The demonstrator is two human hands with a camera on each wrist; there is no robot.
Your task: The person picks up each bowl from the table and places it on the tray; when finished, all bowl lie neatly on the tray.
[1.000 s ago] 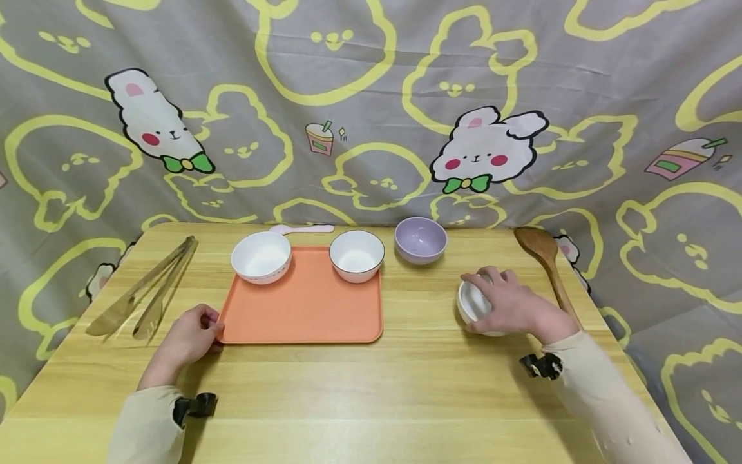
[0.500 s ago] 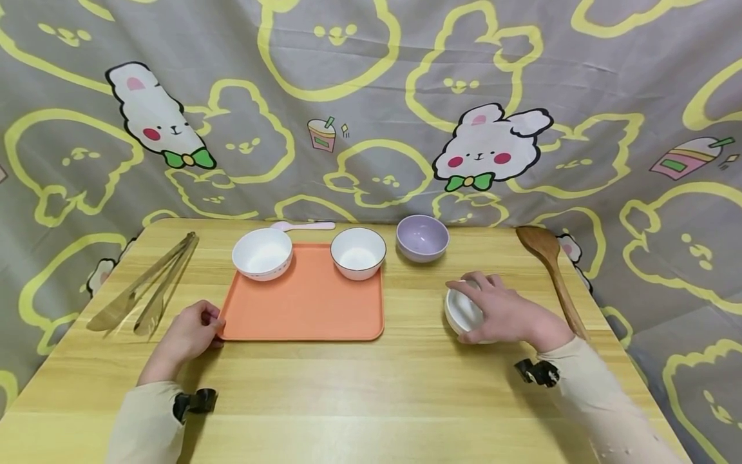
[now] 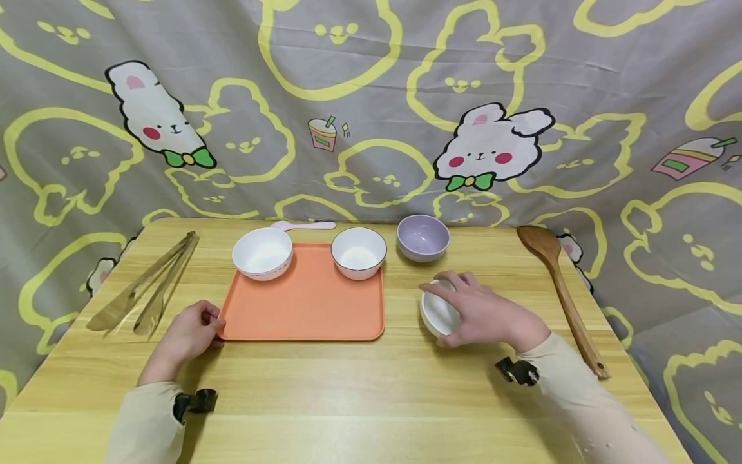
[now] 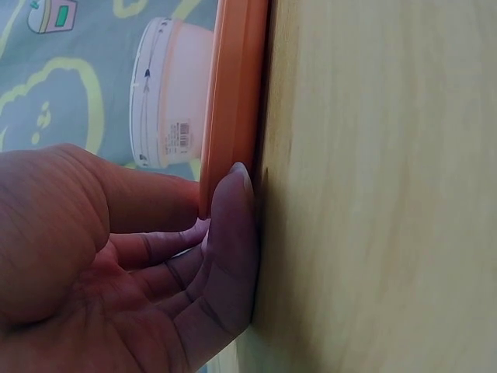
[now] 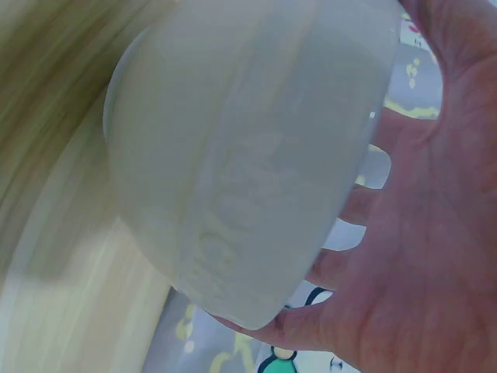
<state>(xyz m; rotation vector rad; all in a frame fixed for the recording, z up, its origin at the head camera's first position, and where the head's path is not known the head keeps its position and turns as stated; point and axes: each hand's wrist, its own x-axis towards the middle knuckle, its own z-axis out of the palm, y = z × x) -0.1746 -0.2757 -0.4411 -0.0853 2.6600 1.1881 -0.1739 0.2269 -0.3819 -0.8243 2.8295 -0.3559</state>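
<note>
My left hand [image 3: 188, 334] pinches the front left corner of an orange tray [image 3: 301, 316], thumb on top and a finger underneath in the left wrist view. A white bowl with a small pattern [image 3: 262, 254] stands at the tray's back left. At its back right stands a dark-rimmed white bowl [image 3: 358, 254]. To the right of the tray, my right hand [image 3: 487, 317] grips a small white bowl [image 3: 435, 312] from above, fingers and thumb spread across it. This bowl looks tilted in the right wrist view [image 5: 248, 163]; its far side is hidden by the hand.
A purple bowl [image 3: 423, 238] stands behind, right of the tray. Metal tongs [image 3: 153, 283] lie at the left, a wooden spatula [image 3: 556, 277] at the right. A pale pink spoon [image 3: 304, 225] lies along the back edge, before a patterned curtain [image 3: 371, 116].
My right hand has moved left with the small white bowl, closer to the tray. The left hand stays at the tray corner, and the tray has not shifted on the table.
</note>
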